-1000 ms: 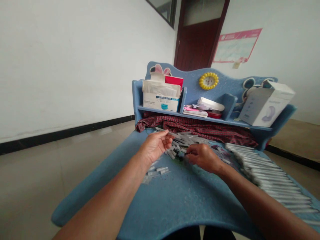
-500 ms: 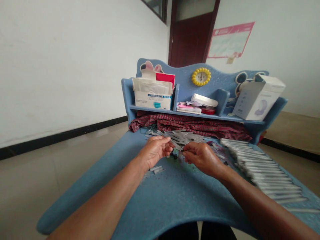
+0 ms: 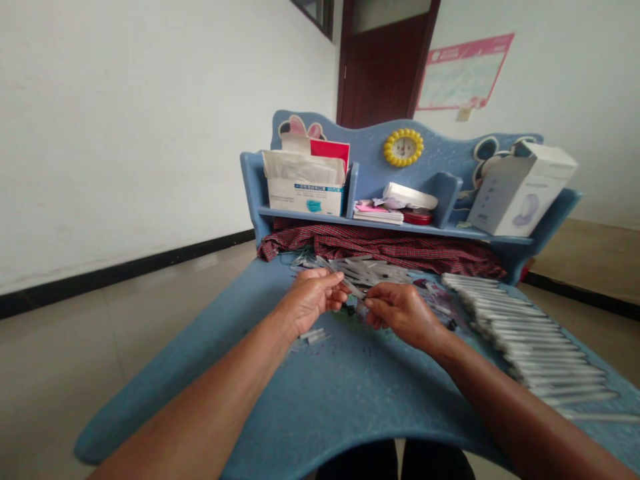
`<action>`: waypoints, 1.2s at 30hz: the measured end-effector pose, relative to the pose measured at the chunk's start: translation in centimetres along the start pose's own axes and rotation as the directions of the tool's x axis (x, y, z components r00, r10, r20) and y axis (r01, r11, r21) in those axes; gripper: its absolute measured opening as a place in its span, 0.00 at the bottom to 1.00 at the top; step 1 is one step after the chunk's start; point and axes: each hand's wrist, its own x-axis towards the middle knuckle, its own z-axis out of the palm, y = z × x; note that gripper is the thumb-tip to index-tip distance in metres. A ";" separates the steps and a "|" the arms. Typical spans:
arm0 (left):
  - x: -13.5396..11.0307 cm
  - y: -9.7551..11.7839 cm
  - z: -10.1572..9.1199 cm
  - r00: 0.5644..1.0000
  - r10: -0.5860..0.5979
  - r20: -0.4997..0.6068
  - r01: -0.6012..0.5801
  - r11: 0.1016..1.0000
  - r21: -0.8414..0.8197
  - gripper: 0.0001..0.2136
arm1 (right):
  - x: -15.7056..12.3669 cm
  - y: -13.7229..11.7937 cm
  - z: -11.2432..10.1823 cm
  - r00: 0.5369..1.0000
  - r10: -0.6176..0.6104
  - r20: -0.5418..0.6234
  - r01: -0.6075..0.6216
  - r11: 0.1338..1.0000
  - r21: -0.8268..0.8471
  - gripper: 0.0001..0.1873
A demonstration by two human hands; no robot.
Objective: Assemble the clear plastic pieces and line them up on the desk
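My left hand (image 3: 315, 299) is closed around a slim translucent pen barrel (image 3: 354, 290), which slants down to the right. At the barrel's lower end, my right hand (image 3: 397, 308) has its thumb and forefinger pinched together; a small dark part shows there, too small to make out well. Just behind both hands lies a loose pile of similar clear barrels (image 3: 377, 271). Small black pieces (image 3: 349, 310) sit on the table between the hands. Below my left wrist are several short clear tubes (image 3: 314, 336).
To the right, a long row of pens (image 3: 540, 347) lies side by side on the blue table (image 3: 350, 393). A checked cloth (image 3: 400, 250) is bunched under the shelf. On the shelf stand a mask box (image 3: 305, 197), a white box (image 3: 523, 190) and papers (image 3: 377, 213).
Both hands keep nearly the same place, with the barrel still between them. The view has shifted slightly; the shelf sits a little higher in the picture.
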 end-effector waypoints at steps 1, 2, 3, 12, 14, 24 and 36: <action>0.0 0.0 0.0 1.000 0.006 0.001 -0.006 1.000 0.002 0.04 | 0.0 0.1 0.1 1.000 0.021 0.004 -0.021 0.998 0.063 0.09; 0.0 0.0 0.0 1.000 0.011 0.004 -0.011 1.000 0.003 0.04 | 0.1 0.2 0.2 0.999 0.040 0.006 -0.041 0.992 0.123 0.10; 0.0 0.0 0.0 1.000 0.016 0.009 -0.016 1.000 0.003 0.04 | 0.1 0.3 0.4 0.998 0.059 0.006 -0.059 0.982 0.181 0.11; -0.1 0.1 0.5 0.997 0.075 -0.018 -0.074 0.996 0.047 0.05 | 0.0 0.9 1.2 0.992 0.122 -0.004 -0.106 0.875 0.472 0.14; -0.2 0.1 0.6 0.997 0.073 -0.027 -0.071 0.996 0.058 0.05 | 0.0 1.0 1.4 0.992 0.117 -0.042 -0.086 0.890 0.447 0.14; -0.3 -0.1 0.6 0.997 0.081 0.021 -0.082 0.996 0.043 0.05 | 0.0 1.5 1.7 0.992 0.120 -0.050 -0.090 0.910 0.404 0.14; 0.0 -0.6 0.1 0.997 0.075 -0.030 -0.076 0.997 -0.018 0.09 | 0.0 1.9 1.3 0.992 0.099 -0.076 -0.064 0.926 0.372 0.16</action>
